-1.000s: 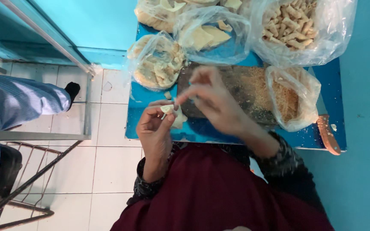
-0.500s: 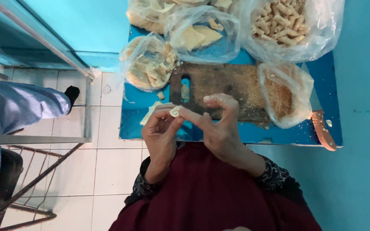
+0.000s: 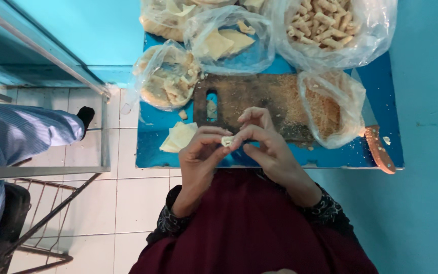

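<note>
Both my hands meet over the near edge of a small blue table, pinching one small pale piece of dough between their fingertips. My left hand holds it from the left with thumb and fingers. From the right, my right hand grips the same piece. A small stack of pale dough wrappers lies on the table just left of my left hand. Behind my hands lies a dark wooden cutting board dusted with crumbs.
Clear plastic bags stand on the table: dough scraps, flat wrappers, rolled pieces, breadcrumbs. A knife with a brown handle lies at the right edge. Another person's blue-sleeved limb and a metal frame are at left.
My hands have drawn closer together and nearer to me, working the dough piece between the fingertips. The view has shifted slightly so the table sits a little lower.
</note>
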### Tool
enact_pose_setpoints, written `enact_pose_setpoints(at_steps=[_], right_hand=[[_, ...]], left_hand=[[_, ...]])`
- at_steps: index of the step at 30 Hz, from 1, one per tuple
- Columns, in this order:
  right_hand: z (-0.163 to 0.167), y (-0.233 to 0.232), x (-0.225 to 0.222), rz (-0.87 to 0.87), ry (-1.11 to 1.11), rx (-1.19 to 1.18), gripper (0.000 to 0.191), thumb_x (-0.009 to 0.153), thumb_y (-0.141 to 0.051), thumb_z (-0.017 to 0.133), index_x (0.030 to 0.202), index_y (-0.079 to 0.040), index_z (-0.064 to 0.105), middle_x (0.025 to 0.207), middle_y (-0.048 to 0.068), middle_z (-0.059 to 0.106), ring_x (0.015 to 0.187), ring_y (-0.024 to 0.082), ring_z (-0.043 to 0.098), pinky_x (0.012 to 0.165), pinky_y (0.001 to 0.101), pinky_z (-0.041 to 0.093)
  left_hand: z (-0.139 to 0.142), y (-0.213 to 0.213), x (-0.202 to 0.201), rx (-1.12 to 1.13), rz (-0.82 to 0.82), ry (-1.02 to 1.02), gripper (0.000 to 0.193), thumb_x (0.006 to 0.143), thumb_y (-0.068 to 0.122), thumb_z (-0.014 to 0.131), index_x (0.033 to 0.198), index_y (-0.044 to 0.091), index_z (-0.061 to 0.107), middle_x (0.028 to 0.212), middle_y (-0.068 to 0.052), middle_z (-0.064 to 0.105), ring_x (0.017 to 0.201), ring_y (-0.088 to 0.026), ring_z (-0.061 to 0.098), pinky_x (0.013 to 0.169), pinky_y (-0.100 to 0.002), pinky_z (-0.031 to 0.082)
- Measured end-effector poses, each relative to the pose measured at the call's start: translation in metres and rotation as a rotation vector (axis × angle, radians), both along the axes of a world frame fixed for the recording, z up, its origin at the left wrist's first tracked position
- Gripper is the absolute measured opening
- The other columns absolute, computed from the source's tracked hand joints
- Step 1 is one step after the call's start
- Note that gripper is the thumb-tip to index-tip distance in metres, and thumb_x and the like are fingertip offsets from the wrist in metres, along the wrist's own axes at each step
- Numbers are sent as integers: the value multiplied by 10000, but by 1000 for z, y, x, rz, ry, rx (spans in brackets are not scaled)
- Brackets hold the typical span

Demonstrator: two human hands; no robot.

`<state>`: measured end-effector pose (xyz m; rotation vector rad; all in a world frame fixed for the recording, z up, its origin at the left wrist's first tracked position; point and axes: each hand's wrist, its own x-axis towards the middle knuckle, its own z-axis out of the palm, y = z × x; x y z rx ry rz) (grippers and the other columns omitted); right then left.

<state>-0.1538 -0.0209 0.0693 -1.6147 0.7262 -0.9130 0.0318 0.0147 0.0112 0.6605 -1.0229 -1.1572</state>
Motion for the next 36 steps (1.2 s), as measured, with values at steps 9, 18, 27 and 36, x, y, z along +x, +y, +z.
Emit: enact_pose_setpoints(at_steps=[9,18,27,36], right_hand=[[11,1,11,-240,392,-424,287,816,125,574,949,-112,667,1211,121,427,1184,282,477,1080,373,411],[29,-2,23,-413,644,-721,136,820,-49,751,901,-115,664,1144,106,477,1064,299,506,926,449,396],[1,-6,-5,-123,158,-144,486,923,113,513,1320,-111,681,1445,91,469,1373,218,499,1146,337,407],[-15,16,-12,3,-139,224,468,935,96,560,1378,-25,650,1484,100,468,1403,212,460,1190,356,360]], left_hand=[[15,-2,2,-91,127,-398,196,903,-69,758,1069,19,701,1164,-109,668,1088,-210,672,922,-301,556],[15,-4,1,-107,94,-467,202,883,-66,768,1056,12,697,1160,-93,668,1072,-207,672,914,-294,553],[-8,-7,1,96,-99,99,175,941,-115,697,1092,-25,689,1189,-115,635,1049,-172,657,931,-311,568],[-16,-7,-3,126,-118,200,165,950,-106,692,1100,-37,691,1175,-121,631,1010,-173,664,924,-310,560]])
